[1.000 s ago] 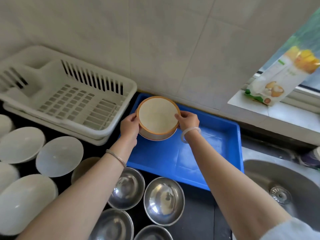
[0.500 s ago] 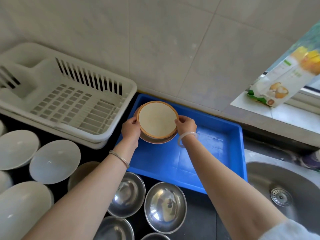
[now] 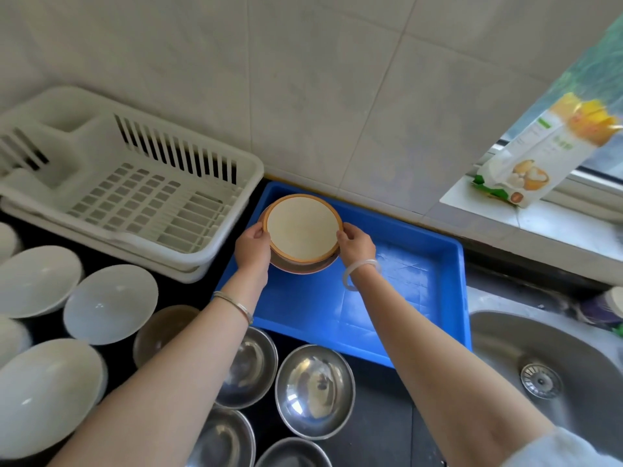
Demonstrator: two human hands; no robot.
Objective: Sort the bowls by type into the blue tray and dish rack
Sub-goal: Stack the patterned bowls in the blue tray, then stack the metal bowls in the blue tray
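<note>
Over at the back of the worktop, dish rack totally bare so far. Blue tray next to it, getting what looks like its first item. Loads left out front: white bowls, steel bowls, one brownish bowl, none sorted. Barely started, by the look of it. Orange-rimmed bowl at the tray's back left corner, left hand and right hand pinching opposite rims, fingers curled snug.
</note>
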